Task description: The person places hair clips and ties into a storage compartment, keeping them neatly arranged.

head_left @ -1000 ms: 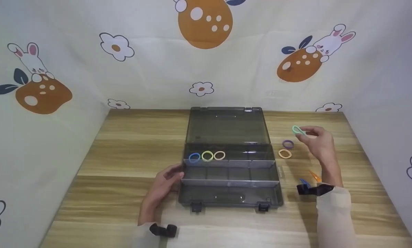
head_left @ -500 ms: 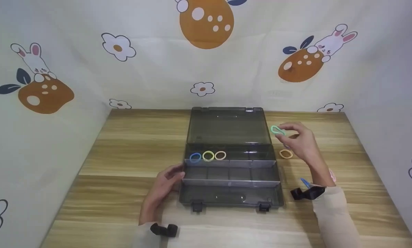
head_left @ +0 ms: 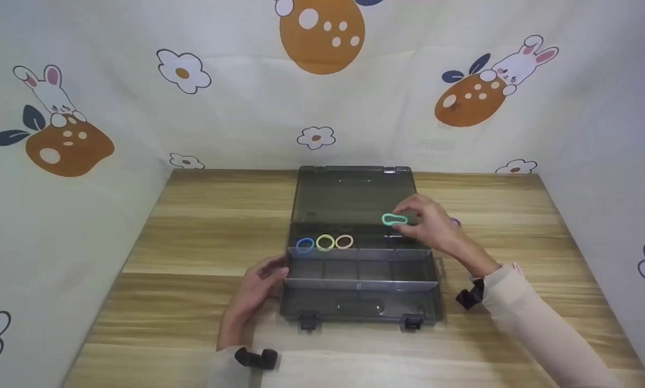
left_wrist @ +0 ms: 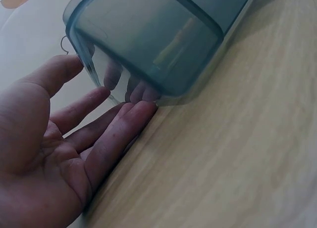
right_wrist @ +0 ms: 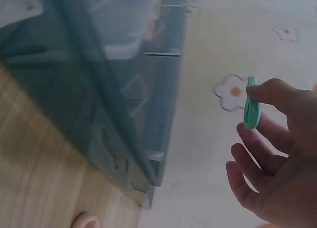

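Observation:
My right hand pinches a green hair tie between thumb and fingers, above the back right of a dark see-through divided box. In the right wrist view the green hair tie hangs edge-on, squeezed narrow. The lid lies folded back. Along the back row sit a blue hair tie, a yellow one and a pale peach one. My left hand touches the box's left side; in the left wrist view its fingers extend against the wall.
Right of the box, a purple hair tie shows partly behind my right hand. A peach tie lies on the wooden table in the right wrist view. Patterned cloth rises behind and at both sides.
My right hand has moved left with the green hair tie, from over the table to over the box. The left hand stays at the box's side.

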Tool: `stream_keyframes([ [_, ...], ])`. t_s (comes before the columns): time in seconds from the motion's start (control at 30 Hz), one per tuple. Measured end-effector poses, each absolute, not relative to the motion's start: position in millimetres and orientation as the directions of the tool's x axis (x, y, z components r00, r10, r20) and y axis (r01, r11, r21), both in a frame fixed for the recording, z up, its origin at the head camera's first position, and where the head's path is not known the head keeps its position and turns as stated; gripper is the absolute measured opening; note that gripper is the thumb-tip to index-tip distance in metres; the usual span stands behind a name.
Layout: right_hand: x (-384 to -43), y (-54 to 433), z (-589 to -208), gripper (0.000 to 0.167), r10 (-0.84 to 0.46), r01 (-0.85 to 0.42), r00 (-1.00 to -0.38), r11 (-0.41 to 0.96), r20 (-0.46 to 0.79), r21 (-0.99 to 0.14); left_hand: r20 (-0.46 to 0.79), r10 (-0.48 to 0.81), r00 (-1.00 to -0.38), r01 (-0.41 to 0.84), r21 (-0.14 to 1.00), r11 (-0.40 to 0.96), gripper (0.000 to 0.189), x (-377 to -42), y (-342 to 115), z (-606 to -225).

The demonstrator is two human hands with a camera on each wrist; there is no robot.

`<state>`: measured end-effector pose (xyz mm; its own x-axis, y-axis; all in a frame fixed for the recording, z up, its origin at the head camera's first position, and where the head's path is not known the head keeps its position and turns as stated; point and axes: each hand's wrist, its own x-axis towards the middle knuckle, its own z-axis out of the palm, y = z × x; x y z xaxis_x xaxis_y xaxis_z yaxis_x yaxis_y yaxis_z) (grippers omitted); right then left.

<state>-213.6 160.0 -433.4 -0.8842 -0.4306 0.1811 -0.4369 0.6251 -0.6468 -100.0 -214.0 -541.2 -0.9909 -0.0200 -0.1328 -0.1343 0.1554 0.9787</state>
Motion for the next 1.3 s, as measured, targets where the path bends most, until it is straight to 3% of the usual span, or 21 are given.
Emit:
stream_keyframes([
  [0.17,-217.8,149.4,-437.8,0.02,-0.505,-0.462,-0.855,0.635,0.119,-0.619,-0.135,-0.016,-0.991,-0.135,0.976,0.168,0.045,-100.7,-215.2,-542.2],
  [0.57,-230.0,134.4,-450.4,0.019,-0.635,-0.574,-0.764,0.591,0.112,-0.567,-0.154,-0.004,-0.988,-0.153,0.979,0.138,0.047,-100.0,-215.0,-539.8],
  [0.87,-239.7,125.1,-463.7,0.018,-0.71,-0.648,-0.702,0.604,0.055,-0.464,-0.144,-0.009,-0.99,-0.144,0.979,0.148,0.047,-99.7,-215.8,-540.7],
  [1.3,-246.0,115.0,-475.6,0.021,-0.738,-0.685,-0.673,0.598,0.048,-0.416,-0.146,-0.015,-0.989,-0.147,0.974,0.175,0.046,-99.8,-215.7,-541.3],
])
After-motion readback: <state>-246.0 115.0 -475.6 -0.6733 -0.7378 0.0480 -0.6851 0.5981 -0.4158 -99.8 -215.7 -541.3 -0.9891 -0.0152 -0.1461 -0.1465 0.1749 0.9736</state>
